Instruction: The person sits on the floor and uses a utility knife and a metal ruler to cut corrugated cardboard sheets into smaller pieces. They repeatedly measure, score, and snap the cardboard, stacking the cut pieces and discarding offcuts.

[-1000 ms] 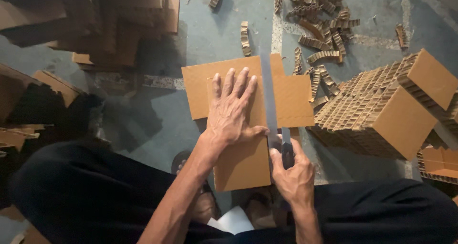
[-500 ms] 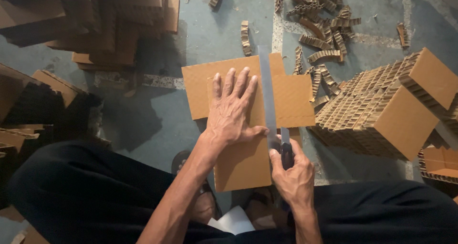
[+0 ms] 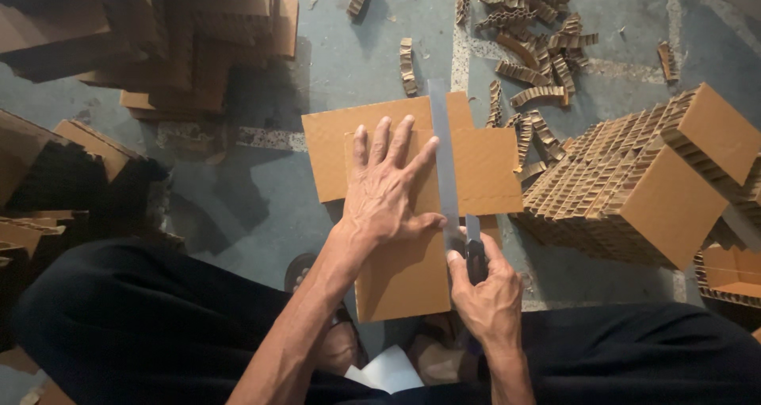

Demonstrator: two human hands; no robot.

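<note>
Head view looks straight down on a stack of brown cardboard sheets (image 3: 396, 278) lying on the grey floor (image 3: 349, 56), and everything else sits around that stack. The left hand (image 3: 386, 189) lies flat on top of the sheets, fingers spread and pressing down, gripping nothing. Just right of it, a long knife (image 3: 444, 159) runs lengthwise over the cardboard, its blade reaching past the stack's far edge. The right hand (image 3: 490, 290) is clenched around the knife's dark handle at the near end of the stack, with the thumb of the left hand almost touching the blade.

To the right of the stack stands a block of honeycomb cardboard (image 3: 634, 191), and beyond the far edge lie scattered honeycomb strips (image 3: 539, 48). Off to the far left, more cardboard pieces are piled (image 3: 182, 40) in shadow.

The main risk, as I judge it, is the left thumb and forefinger: they rest right beside the blade, so a slip or a sideways wobble of the knife could cut them. The sheets could also shift under the flat palm if pressure eases, dragging the cut off line. The overlapping sheets are not squared, which makes such sliding likelier.
</note>
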